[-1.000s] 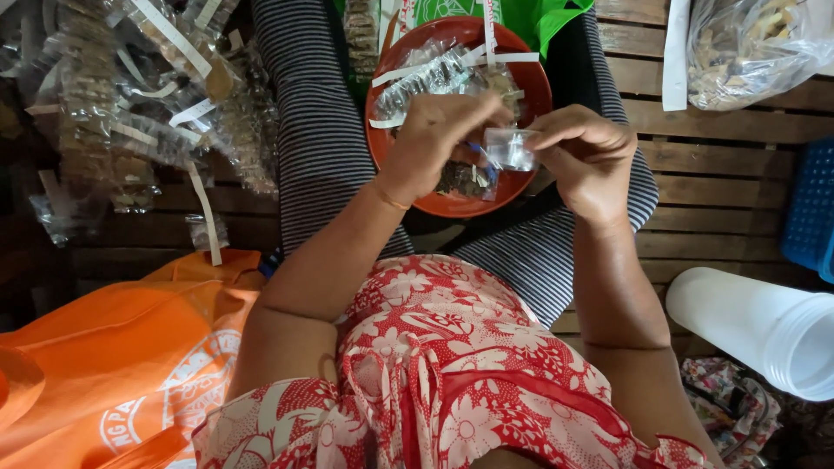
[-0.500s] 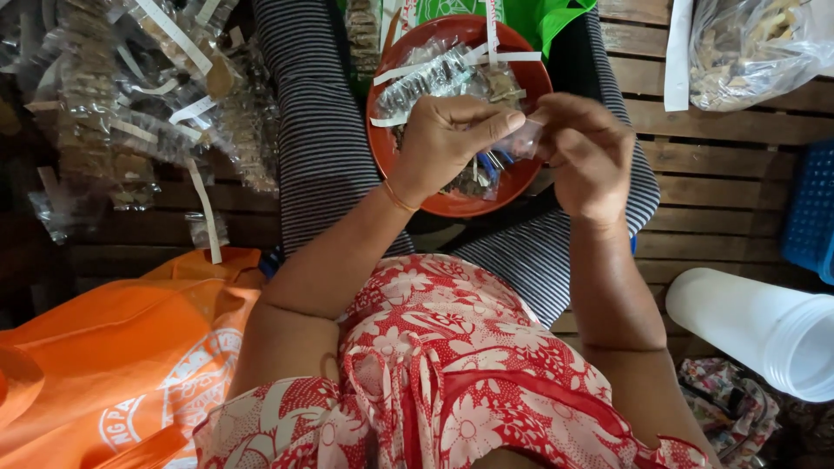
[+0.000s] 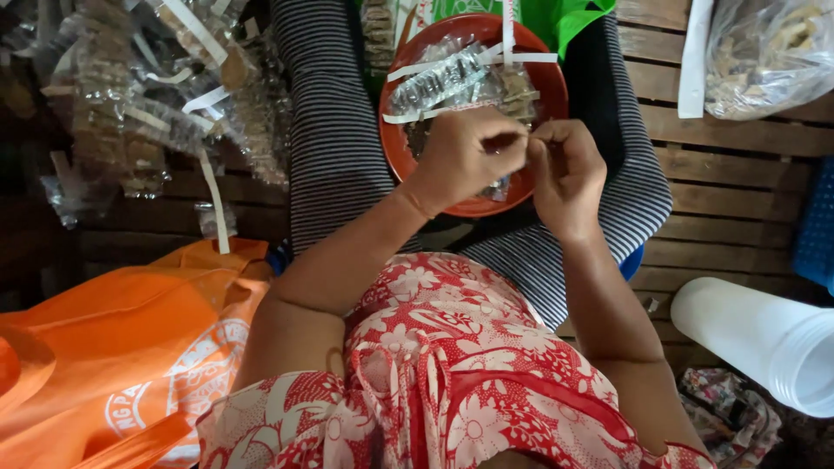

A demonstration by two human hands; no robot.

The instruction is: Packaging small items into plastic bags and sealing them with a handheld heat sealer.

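Bag (image 3: 104,347) of orange cloth at lower left, largest in view, slack on the wooden slat floor (image 3: 730,200). Above it, a dim heap of filled clear packets (image 3: 148,95) with white paper strips. At lower right, a stack of white plastic cups (image 3: 764,339) lying on its side, well apart from the work. In the lap, between striped trouser legs (image 3: 339,130), a red bowl (image 3: 395,148) carrying more packets and strips.

Over the bowl's near rim, left hand (image 3: 465,156) and right hand (image 3: 565,169) brought together, fingertips touching. Both grips clenched, pinching at the meeting point what looks like the top edge of a small clear packet (image 3: 500,186); body of that packet hanging just below the knuckles, inside the bowl's rim, mostly hidden by the left hand. Cannot tell whether a strip is caught in the pinch as well.

Judged from the pose: closing or folding the packet's mouth, in mid-step. Calls for a steady, even pinch from both sides, with the fold kept square and the contents kept below the fingertips.
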